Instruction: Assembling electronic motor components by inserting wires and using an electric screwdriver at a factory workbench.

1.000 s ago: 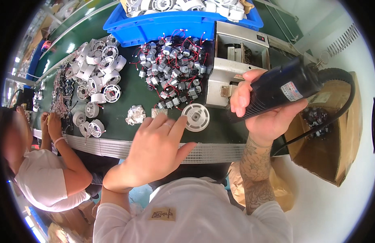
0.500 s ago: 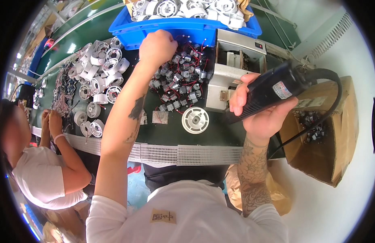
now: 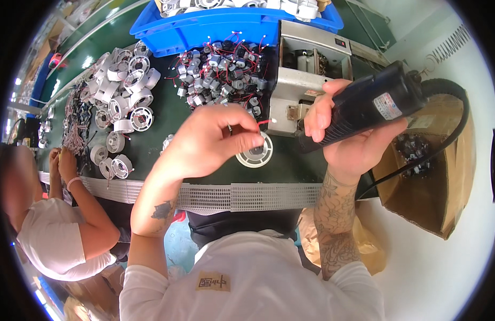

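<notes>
Over the round white plastic housing (image 3: 265, 156) on the bench, my left hand (image 3: 212, 140) is closed in a pinch. A red wire (image 3: 264, 122) with a white end sticks out past its fingers, which mostly hide the small motor they hold. Part of the housing is covered by that hand. My right hand (image 3: 354, 136) grips a black electric screwdriver (image 3: 373, 104) to the right of the housing, its thick cable curving down behind my wrist. Behind my left hand lies a heap of small grey motors (image 3: 221, 75) with red wires.
A blue bin (image 3: 204, 31) of white housings stands behind the motors. White housings (image 3: 119, 107) and bundled wires (image 3: 76, 128) lie left. A metal fixture (image 3: 295, 88) stands right, beyond it a cardboard box (image 3: 419, 198). A co-worker (image 3: 60, 230) sits at left.
My left hand has come back from the motor heap to the single housing, now with a small red-wired motor. The screwdriver in my right hand has shifted slightly right.
</notes>
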`<state>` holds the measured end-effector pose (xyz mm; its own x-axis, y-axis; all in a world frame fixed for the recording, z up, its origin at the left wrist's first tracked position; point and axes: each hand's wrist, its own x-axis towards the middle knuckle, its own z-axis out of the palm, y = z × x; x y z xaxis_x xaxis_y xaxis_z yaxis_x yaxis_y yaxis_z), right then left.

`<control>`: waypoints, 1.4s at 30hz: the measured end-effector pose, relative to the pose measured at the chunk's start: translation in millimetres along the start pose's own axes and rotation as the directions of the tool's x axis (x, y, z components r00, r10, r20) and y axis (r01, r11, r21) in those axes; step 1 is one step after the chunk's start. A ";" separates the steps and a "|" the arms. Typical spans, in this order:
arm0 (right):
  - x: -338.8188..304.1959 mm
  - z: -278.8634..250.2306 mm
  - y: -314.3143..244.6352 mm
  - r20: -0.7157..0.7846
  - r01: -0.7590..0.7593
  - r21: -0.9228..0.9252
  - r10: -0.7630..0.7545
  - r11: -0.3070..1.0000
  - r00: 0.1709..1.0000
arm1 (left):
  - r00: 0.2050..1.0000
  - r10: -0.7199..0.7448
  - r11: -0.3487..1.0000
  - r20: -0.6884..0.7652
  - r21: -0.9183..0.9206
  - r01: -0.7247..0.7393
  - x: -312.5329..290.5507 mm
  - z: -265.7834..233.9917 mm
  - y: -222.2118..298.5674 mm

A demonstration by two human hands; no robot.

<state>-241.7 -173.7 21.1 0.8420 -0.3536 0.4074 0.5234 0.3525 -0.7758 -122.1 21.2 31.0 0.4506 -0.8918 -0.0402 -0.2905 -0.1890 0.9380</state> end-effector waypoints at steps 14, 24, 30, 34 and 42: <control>1.7 -8.0 -0.9 0.010 0.017 0.005 -0.017 1.000 1.000 | 0.999 0.047 0.960 -0.011 0.276 -0.042 -13.3 -9.9 -2.6; 2.4 -7.1 -5.9 -0.006 0.035 0.017 -0.035 0.999 0.999 | 0.957 0.243 0.914 0.155 0.294 -0.280 18.0 0.9 -21.2; 10.0 -12.3 -25.4 0.090 0.147 -0.025 -0.145 0.989 0.985 | 0.955 0.172 0.952 0.240 0.208 -0.223 26.9 -1.1 -19.4; 15.7 -13.6 -27.1 0.133 0.267 0.003 -0.266 0.964 0.955 | 0.939 0.304 0.890 0.161 0.303 -0.340 12.3 4.5 -17.0; 17.3 -16.3 -19.8 0.163 0.271 -0.054 -0.260 0.961 0.952 | 0.955 0.243 0.934 -0.169 0.307 -0.183 0.2 27.8 -30.9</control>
<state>-239.6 -200.9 35.7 0.6869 -0.2868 0.6678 0.7244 0.1958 -0.6610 -136.6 15.5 -7.5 0.5027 -0.8282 0.2479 -0.6129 -0.1391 0.7778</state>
